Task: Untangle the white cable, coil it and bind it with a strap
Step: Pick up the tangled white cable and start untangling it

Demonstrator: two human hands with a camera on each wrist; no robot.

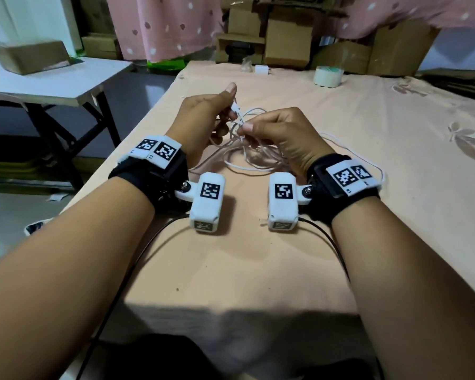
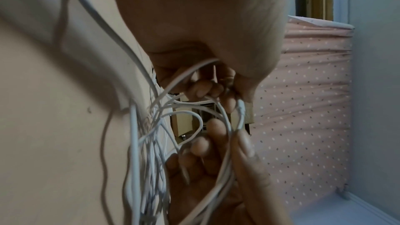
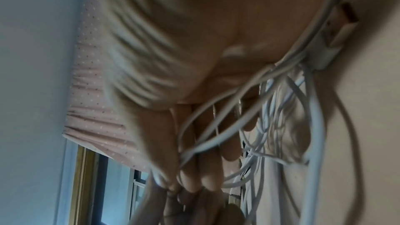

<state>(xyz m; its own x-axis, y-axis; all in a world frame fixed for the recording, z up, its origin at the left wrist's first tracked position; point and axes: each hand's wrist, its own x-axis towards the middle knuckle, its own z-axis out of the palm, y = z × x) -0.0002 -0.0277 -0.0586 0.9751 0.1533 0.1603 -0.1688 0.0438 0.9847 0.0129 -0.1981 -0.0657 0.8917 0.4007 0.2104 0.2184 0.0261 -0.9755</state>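
Both hands are raised just above the peach-covered table [image 1: 258, 270], working at the white cable [image 1: 254, 160], which is still a loose snarl: part of it is lifted between the hands, the rest trails in overlapping loops on the cloth below and to the right. The left hand [image 1: 203, 119] pinches a strand near a small connector, thumb up, its grip narrow and closed on the cable. The right hand [image 1: 280, 133] pinches another strand just beside it, fingertips almost meeting the left's. The right wrist view shows a USB plug [image 3: 337, 40] lying among the strands near the palm.

The step in hand looks like the untangling, barely begun. To do it well, one free end should probably be found and fed back through the loops one crossing at a time (pulling the strands apart hard would likely tighten any knot). Keeping the slack low on the table would let the loops fall open. No strap can be made out; a roll of tape [image 1: 328, 75] stands well apart at the far edge.
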